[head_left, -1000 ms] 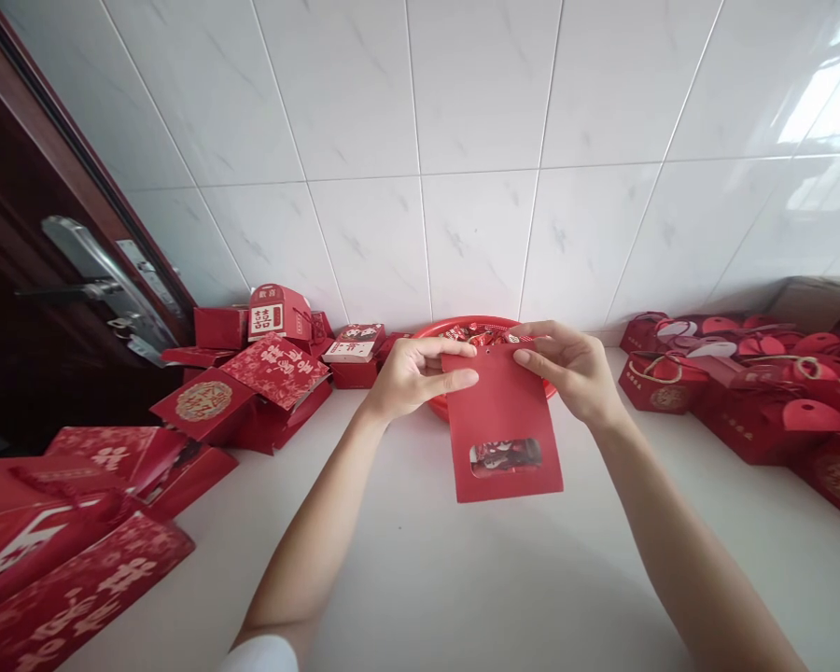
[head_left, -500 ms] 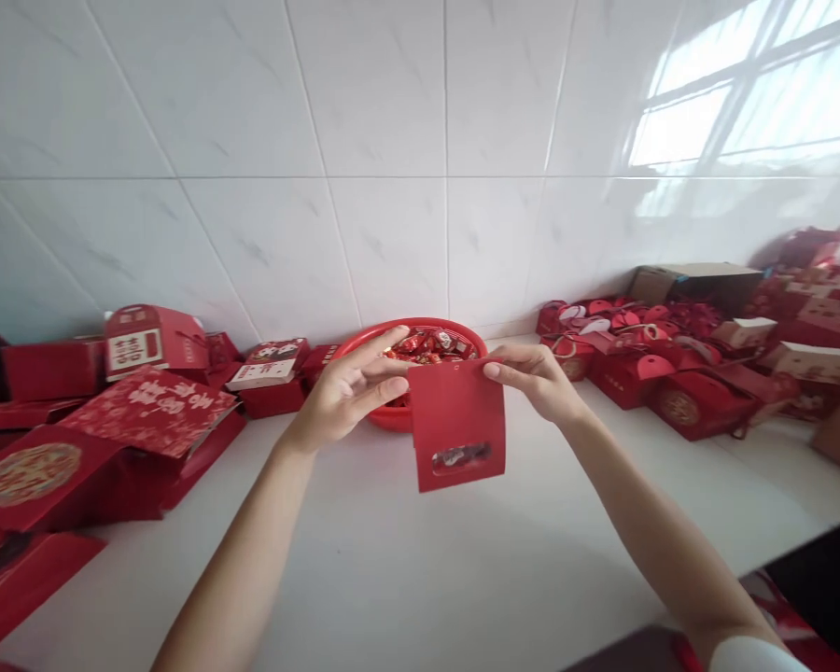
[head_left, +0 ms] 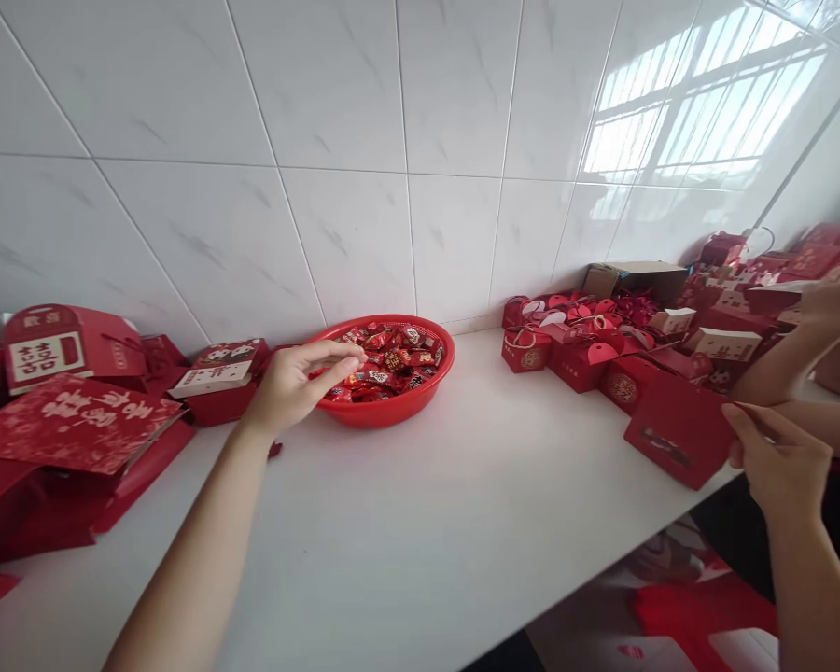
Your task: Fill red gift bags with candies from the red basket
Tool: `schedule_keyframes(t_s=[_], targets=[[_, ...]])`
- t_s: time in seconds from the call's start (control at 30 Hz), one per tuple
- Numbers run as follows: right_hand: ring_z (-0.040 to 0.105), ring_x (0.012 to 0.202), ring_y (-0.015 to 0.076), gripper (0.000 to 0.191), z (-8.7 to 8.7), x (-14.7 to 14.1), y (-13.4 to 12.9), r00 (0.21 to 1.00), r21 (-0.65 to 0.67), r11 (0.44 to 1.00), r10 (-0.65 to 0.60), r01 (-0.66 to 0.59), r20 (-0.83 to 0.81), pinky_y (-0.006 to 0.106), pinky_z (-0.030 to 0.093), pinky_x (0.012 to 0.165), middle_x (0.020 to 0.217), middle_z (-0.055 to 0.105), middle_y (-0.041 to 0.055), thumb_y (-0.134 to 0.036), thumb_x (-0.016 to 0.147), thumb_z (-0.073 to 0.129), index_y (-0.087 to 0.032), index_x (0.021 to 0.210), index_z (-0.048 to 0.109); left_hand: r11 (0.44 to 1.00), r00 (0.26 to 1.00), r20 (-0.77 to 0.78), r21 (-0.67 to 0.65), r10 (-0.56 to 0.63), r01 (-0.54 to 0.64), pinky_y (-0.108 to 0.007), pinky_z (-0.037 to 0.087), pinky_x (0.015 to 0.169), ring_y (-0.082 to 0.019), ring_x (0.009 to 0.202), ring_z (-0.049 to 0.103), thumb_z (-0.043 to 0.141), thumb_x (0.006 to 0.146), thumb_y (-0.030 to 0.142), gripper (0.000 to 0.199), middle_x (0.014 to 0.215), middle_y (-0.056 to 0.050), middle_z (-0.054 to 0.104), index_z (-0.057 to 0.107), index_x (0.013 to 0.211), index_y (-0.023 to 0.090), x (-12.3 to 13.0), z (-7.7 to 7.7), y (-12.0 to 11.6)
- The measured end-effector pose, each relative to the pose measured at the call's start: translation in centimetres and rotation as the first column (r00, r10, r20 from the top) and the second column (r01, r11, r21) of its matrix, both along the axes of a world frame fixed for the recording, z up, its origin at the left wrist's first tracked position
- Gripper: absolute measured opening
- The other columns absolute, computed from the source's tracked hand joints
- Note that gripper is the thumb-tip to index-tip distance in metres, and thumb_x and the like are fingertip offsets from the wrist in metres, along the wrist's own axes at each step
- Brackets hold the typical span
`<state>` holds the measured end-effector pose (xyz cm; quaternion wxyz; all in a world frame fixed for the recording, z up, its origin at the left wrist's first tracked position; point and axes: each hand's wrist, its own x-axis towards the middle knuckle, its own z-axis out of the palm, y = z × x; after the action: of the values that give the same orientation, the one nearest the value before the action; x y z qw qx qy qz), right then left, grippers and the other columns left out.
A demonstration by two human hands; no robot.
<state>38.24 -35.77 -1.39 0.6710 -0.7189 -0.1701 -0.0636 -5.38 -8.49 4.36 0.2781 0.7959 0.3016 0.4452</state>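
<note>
My right hand (head_left: 784,457) pinches the top edge of a red candy box (head_left: 682,434) with a small cut-out window. The box hangs tilted at the right edge of the table, close in front of finished-looking red boxes. My left hand (head_left: 298,385) is at the left side of a red plastic basket (head_left: 371,413), its fingers loosely bent and the thumb tip close to them, with nothing visible in it. Wrapped candies (head_left: 396,359) in red wrappers fill the basket. A small dark red piece (head_left: 274,450) lies beside my left wrist.
Several red boxes (head_left: 88,420) lie along the left. More red boxes (head_left: 578,359) crowd the right, before an open cardboard carton (head_left: 637,278). Another person's arm (head_left: 822,327) reaches in at the right. Below the table edge stands a red stool (head_left: 707,611). White tiles (head_left: 350,233) back the table.
My right hand has carried the candy box from before the basket to the far right. My left hand has come away from the box and stays beside the basket. The view has turned right.
</note>
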Motion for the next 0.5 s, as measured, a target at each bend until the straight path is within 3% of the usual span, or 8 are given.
schedule_keyframes(t_s=[0.1, 0.2, 0.3, 0.37, 0.5], targets=[[0.044, 0.031, 0.0186, 0.049, -0.3, 0.4, 0.8, 0.997, -0.018, 0.997, 0.069, -0.069, -0.024, 0.038, 0.031, 0.04, 0.036, 0.049, 0.0032, -0.069, 0.04, 0.086, -0.029, 0.06, 0.066, 0.999, 0.996, -0.08, 0.014, 0.037, -0.036, -0.037, 0.061, 0.088, -0.027, 0.096, 0.074, 0.07, 0.078, 0.053, 0.035, 0.102, -0.007, 0.08, 0.079, 0.091, 0.022, 1.3, -2.5, 2.1], [0.046, 0.031, 0.0202, 0.049, -0.7, 0.5, 3.4, 0.988, -0.017, 0.989, 0.148, -0.149, -0.037, 0.039, 0.034, 0.041, 0.039, 0.052, 0.0028, -0.065, 0.042, 0.088, -0.028, 0.064, 0.066, 0.999, 0.979, -0.198, 0.015, 0.047, -0.044, -0.036, 0.061, 0.086, -0.026, 0.092, 0.074, 0.067, 0.078, 0.049, 0.033, 0.099, -0.008, 0.08, 0.079, 0.09, 0.021, 2.2, -5.1, 3.7], [0.051, 0.035, 0.0228, 0.044, -1.1, 0.4, 6.1, 0.983, -0.035, 0.982, 0.183, -0.184, -0.01, 0.039, 0.038, 0.045, 0.044, 0.055, 0.003, -0.061, 0.053, 0.085, -0.027, 0.071, 0.064, 0.999, 0.961, -0.274, 0.03, 0.039, -0.031, -0.036, 0.059, 0.088, -0.026, 0.097, 0.074, 0.063, 0.08, 0.044, 0.032, 0.104, -0.008, 0.08, 0.079, 0.094, 0.021, 2.3, -6.6, 4.2], [0.057, 0.042, 0.026, 0.038, -1.3, 0.5, 7.5, 0.988, -0.076, 0.986, 0.149, -0.146, 0.034, 0.04, 0.042, 0.052, 0.045, 0.054, 0.0027, -0.058, 0.063, 0.08, -0.027, 0.073, 0.061, 0.998, 0.949, -0.31, 0.05, 0.055, -0.042, -0.037, 0.058, 0.092, -0.027, 0.1, 0.073, 0.061, 0.081, 0.042, 0.032, 0.107, -0.008, 0.079, 0.079, 0.097, 0.021, 2.2, -7.0, 4.1], [0.055, 0.053, 0.0277, 0.028, -1.8, 1.5, 9.1, 0.976, -0.18, 0.981, -0.028, 0.068, 0.215, 0.043, 0.042, 0.062, 0.049, 0.047, 0.0019, -0.05, 0.073, 0.068, -0.029, 0.067, 0.051, 0.993, 0.927, -0.36, 0.084, 0.104, -0.079, -0.04, 0.056, 0.095, -0.027, 0.101, 0.073, 0.06, 0.084, 0.036, 0.027, 0.105, -0.007, 0.08, 0.08, 0.096, 0.023, 2.2, -7.0, 3.6]])
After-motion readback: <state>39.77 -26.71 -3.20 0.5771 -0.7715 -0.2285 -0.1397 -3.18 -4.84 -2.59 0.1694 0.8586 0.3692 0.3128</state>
